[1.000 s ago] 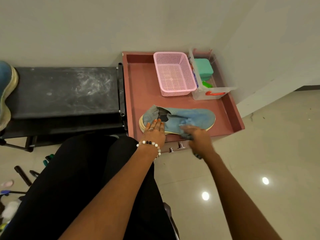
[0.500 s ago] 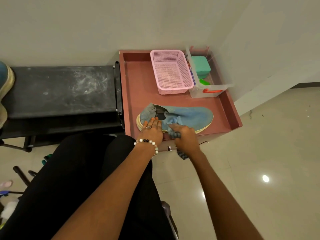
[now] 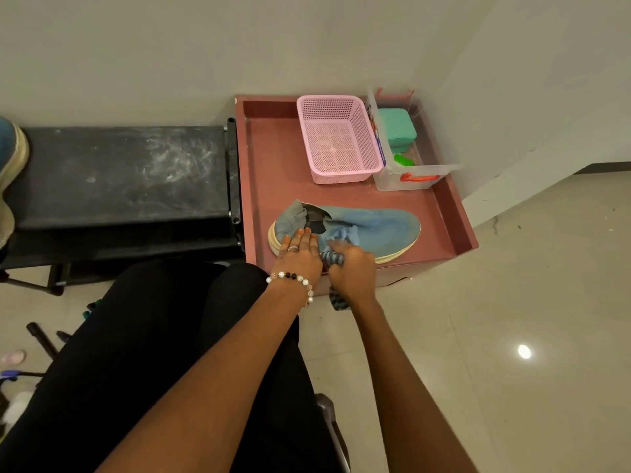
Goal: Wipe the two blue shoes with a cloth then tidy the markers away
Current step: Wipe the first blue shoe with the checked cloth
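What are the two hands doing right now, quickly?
Left hand: open, fingers straight, pressing on the blue shoe near its heel.
Right hand: closed around the cloth, which lies against the shoe's side.

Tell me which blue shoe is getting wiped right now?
The blue shoe on the reddish tray, with the left hand pressing its heel and the right hand rubbing a cloth on it. The other shoe sits untouched on the black bench.

A single head-worn wide-angle view looks steeply down from close above the lap toward the red tray [image 3: 444,213] against the wall.
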Available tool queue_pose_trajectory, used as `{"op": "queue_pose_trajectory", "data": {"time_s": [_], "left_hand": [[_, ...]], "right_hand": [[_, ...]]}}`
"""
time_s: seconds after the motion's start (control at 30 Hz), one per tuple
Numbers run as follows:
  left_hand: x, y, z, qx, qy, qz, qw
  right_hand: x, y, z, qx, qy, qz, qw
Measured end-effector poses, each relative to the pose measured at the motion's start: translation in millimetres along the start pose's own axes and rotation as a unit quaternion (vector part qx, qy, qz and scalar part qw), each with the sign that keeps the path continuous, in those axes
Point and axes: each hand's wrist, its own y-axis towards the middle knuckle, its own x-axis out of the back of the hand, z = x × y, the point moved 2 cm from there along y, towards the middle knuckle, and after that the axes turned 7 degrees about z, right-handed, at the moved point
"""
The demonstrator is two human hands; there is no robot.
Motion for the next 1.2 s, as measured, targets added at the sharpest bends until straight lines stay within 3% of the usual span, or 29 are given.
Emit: {"op": "queue_pose_trajectory", "data": {"time_s": [0.1, 0.17, 0.27, 0.37, 0.5, 0.7, 0.77, 0.87, 0.97, 1.03, 1.1, 1.2], "left_hand": [[1, 0, 1, -0.005, 0.002, 0.002, 1.0], [0, 0, 3, -0.007, 0.004, 0.002, 1.0], [0, -1, 2, -0.008, 0.015, -0.004, 1.0], [1, -2, 0, -0.003, 0.028, -0.01, 1.0], [1, -2, -1, 0.004, 0.029, -0.005, 1.0], [0, -1, 0, -0.009, 0.025, 0.003, 1.0], [0, -5, 1, -0.017, 0.033, -0.001, 0.999], [2, -13, 0, -0.033, 0.044, -0.019, 0.998], [13, -16, -5, -0.063, 0.033, -0.063, 0.995], [20, -25, -9, -0.084, -0.082, -0.108, 0.987], [26, -39, -12, -0.073, -0.314, -0.141, 0.936], [28, -61, -22, -0.014, -0.625, -0.097, 0.774]], "right_hand": [[14, 0, -14, 0.053, 0.007, 0.031, 0.998], [28, 10, -41, 0.066, -0.052, 0.028, 0.996], [54, 27, -98, 0.028, -0.174, -0.016, 0.984], [53, 34, -104, -0.012, -0.222, -0.06, 0.973], [17, 22, -55, -0.05, -0.112, -0.092, 0.988], [-1, 0, -6, -0.024, 0.118, -0.017, 0.993], [14, -2, -15, -0.077, 0.331, 0.038, 0.94], [46, -24, -35, -0.171, 0.606, 0.015, 0.777], [68, -52, -47, -0.166, 0.753, -0.023, 0.636], [71, -71, -55, -0.146, 0.786, -0.024, 0.6], [67, -87, -59, -0.123, 0.817, -0.021, 0.563], [53, -99, -56, -0.123, 0.828, -0.004, 0.548]]}}
